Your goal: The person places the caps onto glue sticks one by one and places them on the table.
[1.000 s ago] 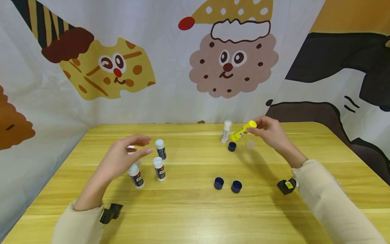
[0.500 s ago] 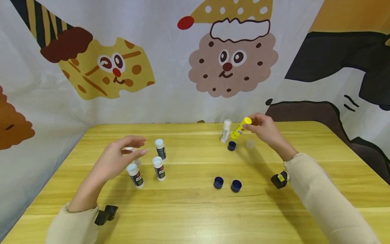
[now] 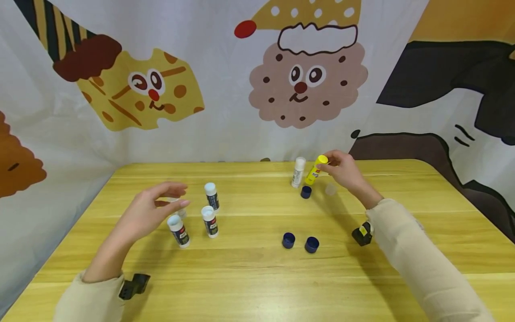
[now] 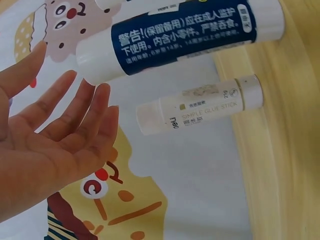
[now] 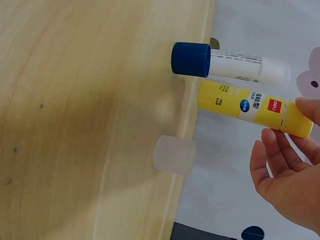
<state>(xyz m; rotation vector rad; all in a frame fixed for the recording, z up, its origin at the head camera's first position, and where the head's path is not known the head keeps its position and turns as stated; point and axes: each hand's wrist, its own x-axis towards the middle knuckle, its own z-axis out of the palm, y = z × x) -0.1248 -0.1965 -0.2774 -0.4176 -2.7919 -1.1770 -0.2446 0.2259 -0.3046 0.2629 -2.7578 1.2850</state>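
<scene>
My right hand [image 3: 344,172] pinches a yellow glue stick [image 3: 313,174] by its cap end between thumb and fingers. The stick leans slightly, its lower end close to the table, right of a standing white glue stick [image 3: 298,172]. In the right wrist view a dark blue cap [image 5: 191,59] and a translucent cap [image 5: 174,154] are near its base. My left hand [image 3: 144,213] hovers with relaxed fingers, holding nothing. Beside it stand white glue sticks with dark blue labels [image 3: 211,197], plus a pale one marked "Simple Glue Stick" [image 4: 205,106], partly hidden by the hand in the head view.
Two more dark blue caps [image 3: 311,245] lie at the centre right of the wooden table [image 3: 241,277]. A cloth printed with cartoon figures [image 3: 225,89] hangs behind the table's far edge.
My right hand has moved left with the yellow glue stick, bringing it more upright and next to the white one. My left hand has drifted slightly left, away from the sticks.
</scene>
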